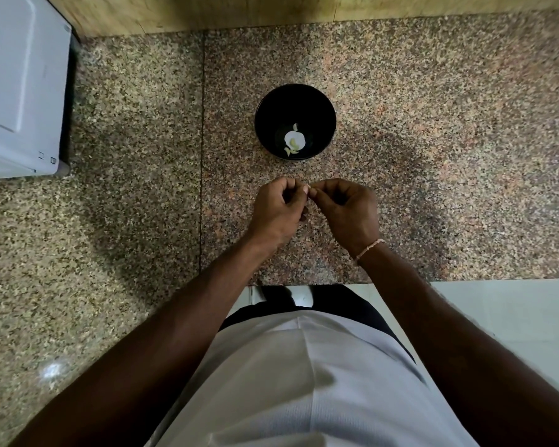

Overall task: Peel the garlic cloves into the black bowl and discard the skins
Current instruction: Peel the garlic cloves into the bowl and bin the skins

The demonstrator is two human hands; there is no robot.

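Nearest the lens, a white shirt (304,375) fills the bottom, before the speckled granite surface (449,156). Left of the black bowl (295,101) stands a white appliance (20,85). Just in front of the bowl, left hand (279,208) and right hand (347,209) meet, fingers curled, pinching a garlic clove (308,189) between their fingertips. Pale garlic pieces (294,140) lie inside the bowl.

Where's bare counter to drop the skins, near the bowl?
Bare granite counter lies right of the black bowl, and more on its left, up to the white appliance. The strip between the bowl and the front edge is crowded: the left hand and right hand pinch a garlic clove there.
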